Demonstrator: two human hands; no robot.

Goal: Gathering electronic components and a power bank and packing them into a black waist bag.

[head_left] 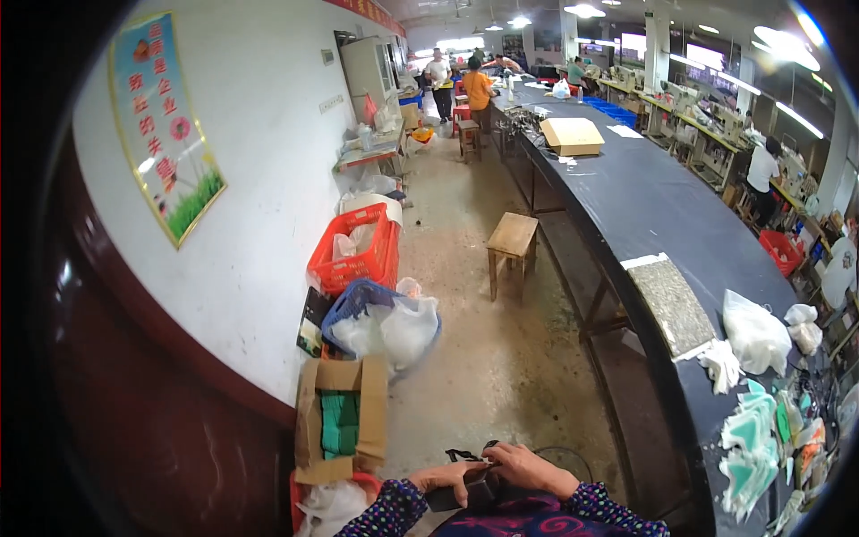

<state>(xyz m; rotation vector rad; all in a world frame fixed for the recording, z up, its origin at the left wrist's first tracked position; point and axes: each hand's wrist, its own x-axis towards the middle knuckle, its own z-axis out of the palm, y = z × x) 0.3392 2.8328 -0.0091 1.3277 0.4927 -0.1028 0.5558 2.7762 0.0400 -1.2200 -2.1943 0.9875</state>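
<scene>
At the lower edge, close to my body, both hands are on a small black boxy object [481,489] with a dark strap or clip at its top; its exact kind cannot be made out. My left hand [447,478] grips its left side, thumb lying across the near face. On the upper right side my right hand [530,469] has its fingers bent over the top edge. Part of the object is hidden behind the fingers. Patterned dark sleeves cover both forearms.
On the left stand an open carton [371,412] with green pieces, a blue basket [335,309] of plastic bags and red crates [362,268]. A wooden stool [513,231] stands in the aisle. The long dark table [644,192] runs along the right, bearing bags and cut pieces. People work farther back.
</scene>
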